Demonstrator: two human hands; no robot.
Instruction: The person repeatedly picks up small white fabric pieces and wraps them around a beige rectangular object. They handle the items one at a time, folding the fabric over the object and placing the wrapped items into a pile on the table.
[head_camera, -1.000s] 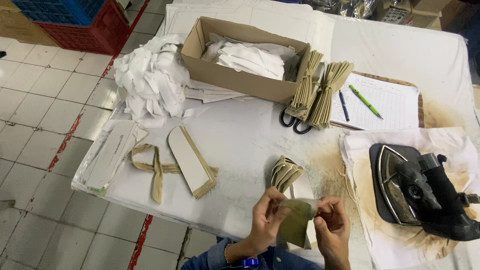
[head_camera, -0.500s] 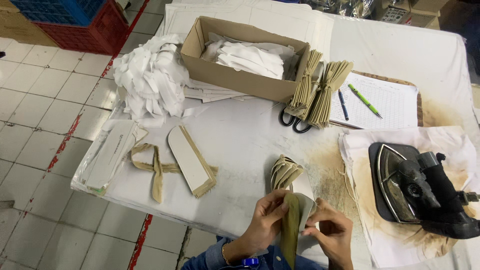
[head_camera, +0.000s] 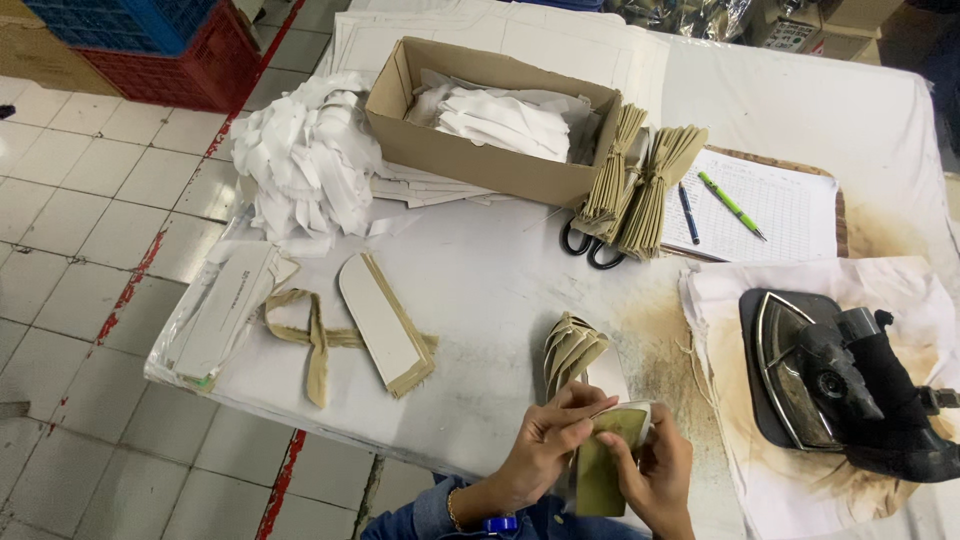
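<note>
A garment workshop, by the look of it: a scorched pressing table (head_camera: 480, 300) with an iron (head_camera: 840, 385), bundles of khaki fabric pieces (head_camera: 640, 185), scissors (head_camera: 585, 245), a box (head_camera: 480, 160) of white cut pieces, crates (head_camera: 160, 45) on tiled floor.

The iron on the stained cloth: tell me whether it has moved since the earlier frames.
No. The iron lies tipped on the same stained cloth, same gap to the lined paper sheet above it.
</note>
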